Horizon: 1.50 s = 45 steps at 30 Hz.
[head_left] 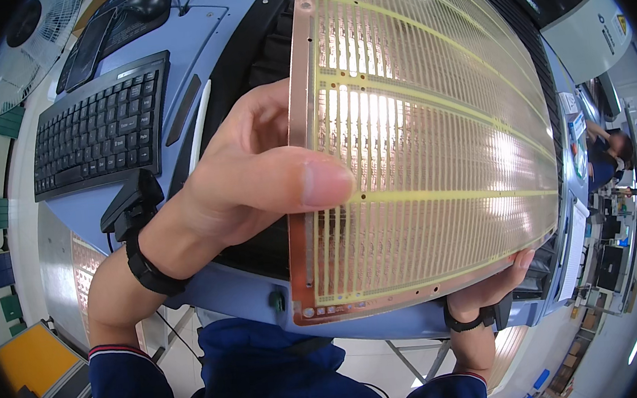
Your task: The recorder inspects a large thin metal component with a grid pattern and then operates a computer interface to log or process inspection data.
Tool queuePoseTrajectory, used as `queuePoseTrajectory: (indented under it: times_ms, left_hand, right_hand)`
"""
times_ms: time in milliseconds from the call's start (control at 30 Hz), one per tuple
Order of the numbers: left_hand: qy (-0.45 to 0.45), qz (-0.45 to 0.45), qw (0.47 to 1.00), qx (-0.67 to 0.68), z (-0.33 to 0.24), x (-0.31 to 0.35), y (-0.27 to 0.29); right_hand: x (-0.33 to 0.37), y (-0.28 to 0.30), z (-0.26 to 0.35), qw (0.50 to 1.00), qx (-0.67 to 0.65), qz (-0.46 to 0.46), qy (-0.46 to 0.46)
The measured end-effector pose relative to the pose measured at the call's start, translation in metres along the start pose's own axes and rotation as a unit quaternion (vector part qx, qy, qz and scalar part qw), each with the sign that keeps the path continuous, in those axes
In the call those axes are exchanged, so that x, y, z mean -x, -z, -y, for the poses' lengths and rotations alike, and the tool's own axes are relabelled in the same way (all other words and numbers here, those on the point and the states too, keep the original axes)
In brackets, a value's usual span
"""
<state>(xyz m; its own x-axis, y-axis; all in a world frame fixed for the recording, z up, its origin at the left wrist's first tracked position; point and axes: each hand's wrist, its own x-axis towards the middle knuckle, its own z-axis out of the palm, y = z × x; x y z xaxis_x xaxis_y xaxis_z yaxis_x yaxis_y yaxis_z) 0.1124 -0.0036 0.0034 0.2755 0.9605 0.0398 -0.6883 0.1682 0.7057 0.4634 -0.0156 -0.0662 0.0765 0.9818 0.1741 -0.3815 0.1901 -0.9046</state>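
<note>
I hold a large thin panel (433,128) close to the camera, copper-edged with yellow-green rows of fine strips, light shining through it. My left hand (248,178) grips its left edge, thumb pressed on the front face and fingers behind. My right hand (493,290) supports the lower right edge from beneath, mostly hidden behind the panel, fingertip showing at the rim. Both wrists wear black straps.
A black keyboard (96,127) lies on a blue machine desk (192,51) at upper left, a mouse (146,0) beyond it. A yellow-topped cart (33,357) stands at lower left. Another person (606,155) works at the far right among benches.
</note>
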Motion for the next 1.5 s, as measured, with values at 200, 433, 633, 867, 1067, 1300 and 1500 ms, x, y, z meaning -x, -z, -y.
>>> queuePoseTrajectory:
  times_ms: [200,433,633,867,1067,1300,1500]
  left_hand:
    - [-0.007,-0.006,1.000,0.002,0.002,0.001,0.001]
    - [-0.002,-0.007,1.000,0.009,0.001,0.002,0.000]
    - [0.000,-0.010,1.000,0.010,0.001,0.002,0.000]
    - [0.023,-0.053,0.998,0.017,0.001,0.008,0.004]
    - [0.042,-0.025,0.999,0.017,0.002,0.008,0.002]
    - [0.064,0.069,0.995,-0.035,0.001,0.007,0.015]
    - [0.075,0.102,0.991,-0.047,0.002,0.010,0.018]
  right_hand:
    - [0.000,-0.006,0.001,1.000,-0.012,0.005,0.012]
    - [0.001,-0.006,0.002,0.999,0.033,0.007,0.020]
    - [0.003,-0.029,0.016,0.983,0.133,0.126,-0.004]
    - [0.006,-0.041,0.023,0.973,0.204,0.109,-0.016]
    - [0.009,-0.039,0.026,0.985,0.165,0.060,-0.008]
    - [0.019,-0.025,0.028,0.990,0.104,0.070,-0.072]
    - [0.017,-0.026,0.025,0.990,0.113,0.063,-0.060]
